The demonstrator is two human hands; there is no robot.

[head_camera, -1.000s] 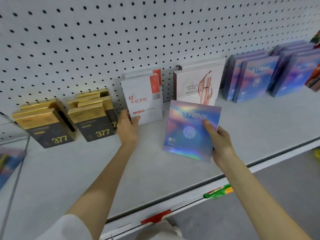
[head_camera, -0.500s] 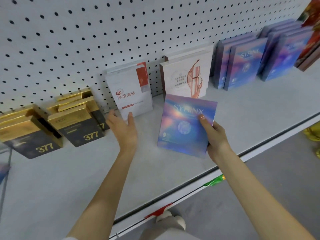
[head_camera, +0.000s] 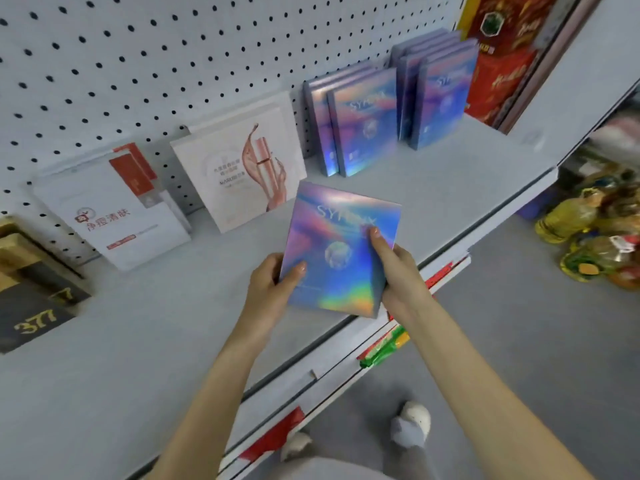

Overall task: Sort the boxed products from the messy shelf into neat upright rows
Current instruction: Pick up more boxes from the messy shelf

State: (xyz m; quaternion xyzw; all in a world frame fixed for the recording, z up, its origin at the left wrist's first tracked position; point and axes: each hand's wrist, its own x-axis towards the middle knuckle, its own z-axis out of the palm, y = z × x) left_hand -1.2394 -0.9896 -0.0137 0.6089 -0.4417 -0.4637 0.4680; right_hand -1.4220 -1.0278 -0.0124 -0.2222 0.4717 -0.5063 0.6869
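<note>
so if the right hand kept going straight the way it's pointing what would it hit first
Likely the white box with the pink splash; the holographic box that the right hand grips would reach it first. Depth is unclear.

Left hand (head_camera: 272,289): grips the lower left edge of the holographic box (head_camera: 341,271), thumb laid on the front face, fingers out of sight behind.
Right hand (head_camera: 398,271): grips the box's right edge, thumb on the front, fingers behind.
Forearms: both bare, extended forward from the lower frame, converging on the box.
</note>
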